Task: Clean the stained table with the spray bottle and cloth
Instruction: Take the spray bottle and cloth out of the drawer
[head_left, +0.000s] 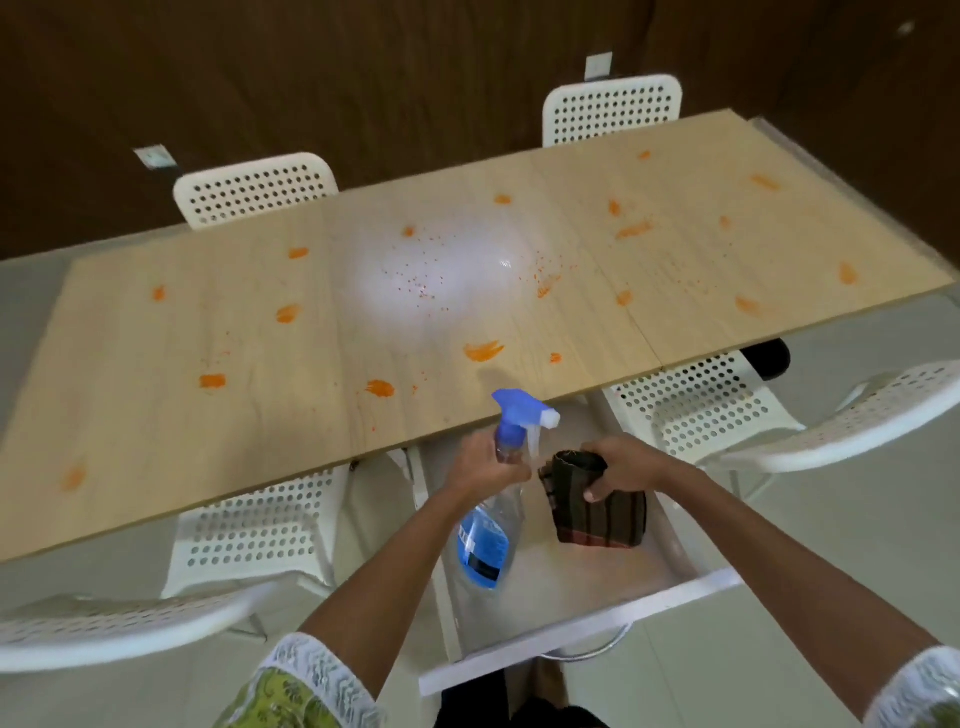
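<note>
The clear plastic spray bottle with a blue top (498, 499) is gripped by the left hand (480, 465). The folded dark striped cloth (597, 506) is clutched by the right hand (621, 465), both held over an open white drawer (582, 634), just before the orange-stained light wooden table (311, 338).

**A dining room in a home**

A long light-wood table (260, 415) smeared with orange stains (483, 351) fills the middle of the room. White perforated chairs stand round it: two on the far side (254, 189) (613, 109) and two on the near side (249, 525) (717, 405), tucked partly under the top. The floor (831, 545) is pale tile, and the far wall (311, 78) is dark wood panelling with wall sockets (153, 156) set low in it.
</note>
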